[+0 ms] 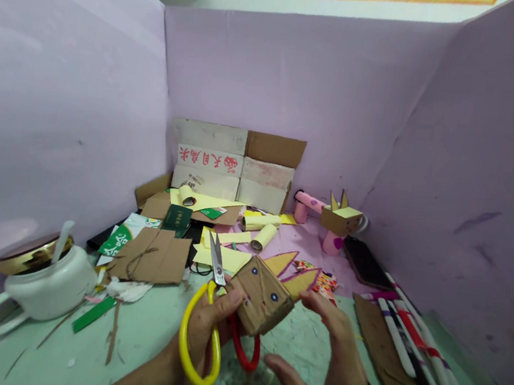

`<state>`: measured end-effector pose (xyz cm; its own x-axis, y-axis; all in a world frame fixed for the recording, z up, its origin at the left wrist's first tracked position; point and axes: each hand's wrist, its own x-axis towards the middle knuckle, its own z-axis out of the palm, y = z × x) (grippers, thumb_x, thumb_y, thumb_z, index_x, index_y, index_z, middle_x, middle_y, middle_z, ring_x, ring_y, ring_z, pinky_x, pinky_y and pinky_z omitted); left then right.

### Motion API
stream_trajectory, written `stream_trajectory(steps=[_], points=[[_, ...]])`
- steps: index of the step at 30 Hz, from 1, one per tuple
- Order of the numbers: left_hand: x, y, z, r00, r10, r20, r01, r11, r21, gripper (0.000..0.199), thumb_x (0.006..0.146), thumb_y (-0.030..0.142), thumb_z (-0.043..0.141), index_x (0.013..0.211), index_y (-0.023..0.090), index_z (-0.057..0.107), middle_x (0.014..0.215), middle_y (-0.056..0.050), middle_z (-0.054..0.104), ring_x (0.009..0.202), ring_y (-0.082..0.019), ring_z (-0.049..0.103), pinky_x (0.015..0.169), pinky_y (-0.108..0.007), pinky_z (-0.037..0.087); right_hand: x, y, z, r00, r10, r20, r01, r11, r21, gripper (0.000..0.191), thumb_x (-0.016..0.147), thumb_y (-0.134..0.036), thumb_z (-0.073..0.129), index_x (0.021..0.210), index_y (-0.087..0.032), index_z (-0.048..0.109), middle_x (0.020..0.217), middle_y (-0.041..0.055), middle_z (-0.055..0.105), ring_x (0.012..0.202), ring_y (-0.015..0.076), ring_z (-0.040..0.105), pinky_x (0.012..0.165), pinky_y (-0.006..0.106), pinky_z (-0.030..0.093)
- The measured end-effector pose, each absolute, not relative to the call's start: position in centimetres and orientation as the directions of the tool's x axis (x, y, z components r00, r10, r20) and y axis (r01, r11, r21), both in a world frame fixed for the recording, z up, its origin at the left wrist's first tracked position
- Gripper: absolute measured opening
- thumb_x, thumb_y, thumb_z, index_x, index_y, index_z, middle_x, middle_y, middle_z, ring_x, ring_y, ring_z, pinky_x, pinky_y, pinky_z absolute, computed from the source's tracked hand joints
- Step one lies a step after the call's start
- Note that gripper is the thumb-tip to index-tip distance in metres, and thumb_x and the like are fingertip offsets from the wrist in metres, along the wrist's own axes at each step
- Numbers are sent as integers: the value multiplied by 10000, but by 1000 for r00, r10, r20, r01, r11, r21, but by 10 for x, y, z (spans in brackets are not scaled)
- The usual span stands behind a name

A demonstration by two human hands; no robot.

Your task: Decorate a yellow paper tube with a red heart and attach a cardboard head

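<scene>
My left hand [206, 332] is closed round a small brown cardboard box [261, 295] and a pair of scissors [216, 260]. Drawn eyes mark the box's front, and two yellow, purple-edged pointed ears [299, 281] stick out at its upper right. The scissors have a yellow handle and a red handle, and their blades point up, slightly apart. My right hand [333, 362] is just right of the box, thumb and fingers apart, holding nothing. Farther back stands a pink tube figure with a similar eared box head [340, 219].
White mug [52, 285] with a gold lid at left. Cardboard pieces [156, 258], yellow paper rolls [264, 237] and scraps lie mid-table, before a standing cardboard sheet [208, 163]. Phone [366, 262] and markers [397, 336] lie at right. Purple panels surround the table.
</scene>
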<state>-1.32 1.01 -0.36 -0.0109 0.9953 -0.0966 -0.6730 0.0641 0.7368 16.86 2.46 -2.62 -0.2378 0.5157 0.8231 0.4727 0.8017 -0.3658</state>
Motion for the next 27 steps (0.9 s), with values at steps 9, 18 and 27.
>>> stream_trajectory(steps=[9,18,27], points=[[2,1,-12,121,992,-44,-640,112,760,520,717,421,767,1127,128,640,1056,-155,720,1000,-333,667,820,-417,548,157,25,-33,-269,488,830,575,773,-267,821,811,-244,629,1509,-147,208,1296,182,465,1168,376,480,907,511,504],[-7,-2,-15,-24,998,63,-135,-66,989,412,772,540,676,935,197,516,770,-34,667,657,-172,634,583,-261,500,165,35,-21,-83,536,840,641,674,-366,715,771,-167,603,1432,-213,336,1211,149,521,1084,374,521,882,559,465],[-14,2,-5,-116,993,-34,157,52,986,345,850,549,508,858,204,516,662,8,603,387,-76,439,329,-170,295,174,43,-13,-74,514,854,731,610,-304,698,742,-122,599,1405,-208,396,1153,142,526,1025,344,525,848,526,472]])
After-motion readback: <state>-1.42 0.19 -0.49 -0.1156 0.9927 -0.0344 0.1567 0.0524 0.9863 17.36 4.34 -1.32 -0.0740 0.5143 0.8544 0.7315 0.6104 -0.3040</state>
